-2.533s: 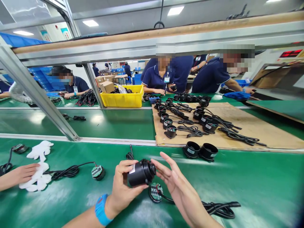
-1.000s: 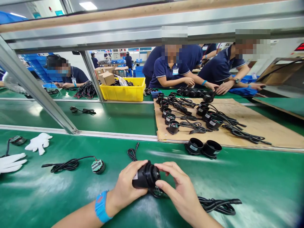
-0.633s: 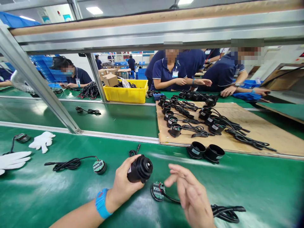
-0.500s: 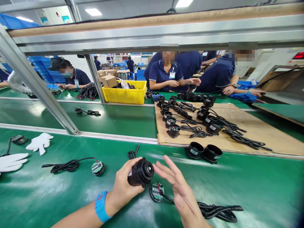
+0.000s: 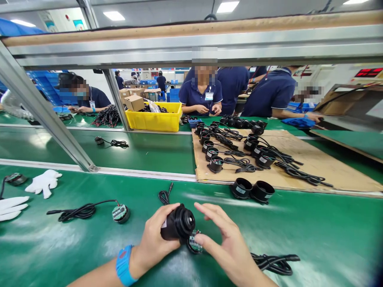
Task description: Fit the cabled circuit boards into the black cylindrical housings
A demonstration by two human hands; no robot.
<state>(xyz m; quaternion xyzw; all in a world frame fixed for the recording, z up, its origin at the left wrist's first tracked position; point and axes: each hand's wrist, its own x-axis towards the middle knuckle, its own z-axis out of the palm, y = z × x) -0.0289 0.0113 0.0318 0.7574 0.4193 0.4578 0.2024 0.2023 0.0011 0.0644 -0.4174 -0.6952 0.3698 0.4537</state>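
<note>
My left hand (image 5: 157, 235), with a blue band on the wrist, grips a black cylindrical housing (image 5: 173, 226) above the green bench. Its stepped round end with a small shiny centre faces right. Just right of it, my right hand (image 5: 226, 239) is open, thumb and fingers apart, holding nothing. Below and behind the hands lies a round part with a green circuit board (image 5: 195, 242), partly hidden by the right thumb. Its coiled black cable (image 5: 273, 263) rests right of my right wrist. A short cable end (image 5: 164, 195) shows behind the housing.
Left are another circuit-board part (image 5: 121, 213) with cable and white gloves (image 5: 44, 182). Two black cups (image 5: 241, 188) stand ahead, near a cardboard sheet (image 5: 323, 159) carrying several cabled housings. A metal frame post (image 5: 56, 107) rises left. Behind are a yellow bin (image 5: 152, 120) and co-workers.
My right hand has turned, its thumb now spread toward the housing and in front of the circuit board. The left hand keeps its grip. A co-worker opposite has lowered a raised hand.
</note>
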